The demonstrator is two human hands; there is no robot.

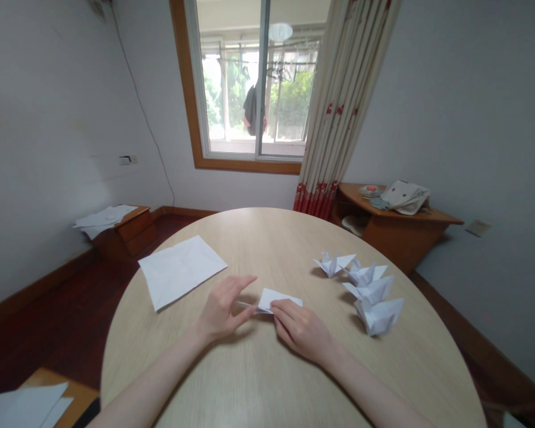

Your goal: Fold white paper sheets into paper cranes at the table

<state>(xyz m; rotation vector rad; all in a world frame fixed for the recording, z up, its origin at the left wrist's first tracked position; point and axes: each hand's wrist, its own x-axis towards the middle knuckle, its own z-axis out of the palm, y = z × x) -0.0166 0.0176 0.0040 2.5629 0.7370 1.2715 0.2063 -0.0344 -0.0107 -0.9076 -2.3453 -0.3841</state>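
A small folded sheet of white paper (280, 295) lies on the round table just in front of me. My right hand (301, 330) grips its near edge, fingers bunched together on top. To its left is my left hand (223, 306), thumb and forefinger spread apart. The left thumb tip meets the paper's left end, where a thin flap sticks out; whether it presses on that flap is hard to see. Several folded paper cranes (381, 315) stand in a row on the right side of the table.
White paper sheets (181, 270) lie on the left of the pale round table (267, 232). More paper (104, 217) rests on a low cabinet at the far left, and loose sheets (24, 407) at the lower left. A corner desk (396, 235) holds a cloth bag (405, 196).
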